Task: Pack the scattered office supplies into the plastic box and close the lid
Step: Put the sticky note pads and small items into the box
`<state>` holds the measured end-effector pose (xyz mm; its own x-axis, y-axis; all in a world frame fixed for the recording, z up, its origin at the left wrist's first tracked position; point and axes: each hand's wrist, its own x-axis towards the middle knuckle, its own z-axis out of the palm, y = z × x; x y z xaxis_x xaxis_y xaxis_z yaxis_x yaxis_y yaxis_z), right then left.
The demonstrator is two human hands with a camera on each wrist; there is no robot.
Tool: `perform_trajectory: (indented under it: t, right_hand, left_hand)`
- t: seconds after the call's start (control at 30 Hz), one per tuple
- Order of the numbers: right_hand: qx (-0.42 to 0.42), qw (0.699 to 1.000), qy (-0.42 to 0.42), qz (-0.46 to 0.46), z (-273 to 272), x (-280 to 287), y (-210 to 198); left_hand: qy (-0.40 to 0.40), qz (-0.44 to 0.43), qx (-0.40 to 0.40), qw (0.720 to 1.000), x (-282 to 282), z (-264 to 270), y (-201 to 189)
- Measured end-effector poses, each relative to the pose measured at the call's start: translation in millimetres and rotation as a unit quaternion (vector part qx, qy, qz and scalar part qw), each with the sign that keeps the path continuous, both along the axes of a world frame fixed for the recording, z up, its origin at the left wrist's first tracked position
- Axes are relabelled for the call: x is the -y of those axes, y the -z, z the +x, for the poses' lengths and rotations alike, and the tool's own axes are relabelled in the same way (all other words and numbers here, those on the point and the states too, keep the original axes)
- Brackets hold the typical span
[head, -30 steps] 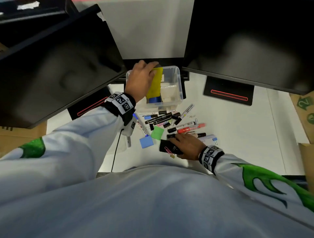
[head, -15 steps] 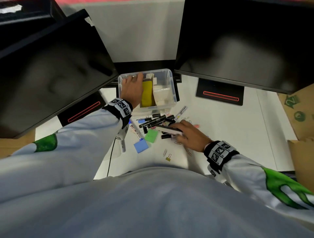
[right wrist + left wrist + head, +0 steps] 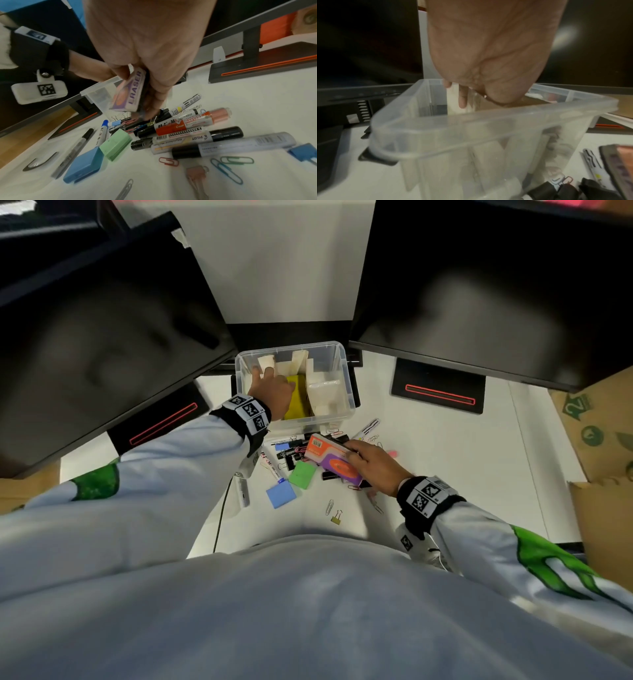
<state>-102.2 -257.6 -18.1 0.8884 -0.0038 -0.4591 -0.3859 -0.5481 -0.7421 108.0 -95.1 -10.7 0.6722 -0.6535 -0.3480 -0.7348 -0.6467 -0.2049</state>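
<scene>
Both hands are occupied. An eraser pack [image 3: 330, 459], which a second ago was not in view, is now gripped by the right hand [image 3: 373, 465] and held above the pile of markers [image 3: 197, 134]; half a second ago that hand was only closing on something pale there. In the right wrist view the word ERASER is read on its sleeve, with fingers curled round its edges. The left hand [image 3: 272, 392], which a second ago was lowering a yellow pad [image 3: 297, 398], has gone deeper into the clear plastic box [image 3: 346, 392]; a pale upright piece [image 3: 453, 100] inside is pinched between its fingers, and the yellow pad now lies in the box beside white blocks [image 3: 323, 392].

One more item is therefore judged to be on its way in, though most supplies are left on the bench [image 3: 445, 460]: markers, a green case [image 3: 302, 474], a blue case [image 3: 281, 496], paper clips [image 3: 226, 170] and binder clips [image 3: 120, 119]. No lid is seen.
</scene>
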Motion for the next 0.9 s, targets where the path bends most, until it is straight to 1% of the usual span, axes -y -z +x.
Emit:
perform_trajectory:
  t: [0.07, 0.13, 0.17, 0.2, 0.23, 0.27, 0.3, 0.33, 0.37, 0.4, 0.43, 0.5, 0.53, 0.57, 0.6, 0.7, 0.77, 0.83, 0.9]
  right_hand:
    - [-0.009, 1.0, 0.019, 0.008, 2.5, -0.3, -1.6]
    - [0.0, 0.999, 0.032, 0.026, 4.2, -0.3, -7.9]
    - [0.009, 0.999, 0.033, 0.032, 4.9, -0.6, -11.1]
    - [0.019, 0.999, 0.03, 0.032, 5.5, -0.9, -13.9]
    - [0.031, 0.999, 0.024, 0.029, 6.1, -1.4, -17.7]
    - [0.043, 0.998, 0.021, 0.029, 7.2, -1.8, -19.2]
    - [0.054, 0.998, 0.021, 0.036, 8.3, -2.8, -21.7]
    - [0.063, 0.997, 0.024, 0.048, 9.9, -4.2, -24.0]
    - [0.071, 0.995, 0.03, 0.065, 11.9, -6.6, -27.2]
    - [0.08, 0.993, 0.037, 0.081, 14.6, -8.9, -28.8]
    - [0.089, 0.991, 0.044, 0.092, 17.9, -11.2, -30.6]
    - [0.102, 0.987, 0.056, 0.107, 26.1, -14.3, -30.0]
    - [0.103, 0.986, 0.061, 0.117, 30.2, -15.6, -28.6]
    - [0.103, 0.985, 0.063, 0.127, 34.0, -17.1, -28.4]
    - [0.104, 0.984, 0.06, 0.13, 37.8, -18.6, -28.0]
    - [0.11, 0.989, 0.025, 0.092, 43.4, -23.7, -27.5]
    - [0.141, 0.988, 0.011, 0.061, 43.6, -27.1, -26.4]
    - [0.158, 0.986, 0.009, 0.051, 42.1, -30.2, -24.1]
    - [0.152, 0.987, 0.016, 0.058, 40.7, -29.4, -20.1]
  left_hand:
    - [-0.043, -0.045, -0.015, 0.998, -3.6, -7.7, -4.3]
    - [-0.065, -0.156, 0.009, 0.986, -6.1, -16.0, -14.8]
    - [-0.059, -0.217, 0.003, 0.974, -8.2, -20.6, -21.6]
    - [-0.043, -0.277, -0.045, 0.959, -11.4, -25.0, -28.8]
    - [-0.032, -0.32, -0.136, 0.937, -16.5, -29.1, -34.9]
    - [-0.032, -0.329, -0.251, 0.91, -21.9, -33.7, -41.0]
    - [-0.039, -0.311, -0.348, 0.883, -27.5, -38.0, -45.4]
    - [-0.045, -0.293, -0.408, 0.864, -33.9, -40.0, -46.4]
    - [-0.053, -0.287, -0.435, 0.852, -39.1, -40.3, -45.9]
    - [-0.061, -0.299, -0.447, 0.841, -42.8, -39.8, -44.7]
    - [-0.074, -0.321, -0.459, 0.825, -45.1, -37.9, -43.6]
    - [-0.111, -0.373, -0.487, 0.782, -46.5, -32.9, -46.1]
    - [-0.128, -0.39, -0.488, 0.77, -47.9, -28.7, -48.2]
    - [-0.14, -0.403, -0.477, 0.768, -49.2, -24.9, -51.6]
    - [-0.139, -0.415, -0.458, 0.774, -51.0, -20.1, -55.2]
    - [-0.086, -0.42, -0.398, 0.811, -60.3, -6.9, -65.3]
    - [-0.05, -0.39, -0.403, 0.826, -66.3, -3.7, -71.5]
    - [-0.036, -0.369, -0.44, 0.818, -71.1, -6.3, -75.2]
    - [-0.041, -0.375, -0.457, 0.805, -74.7, -11.0, -74.3]
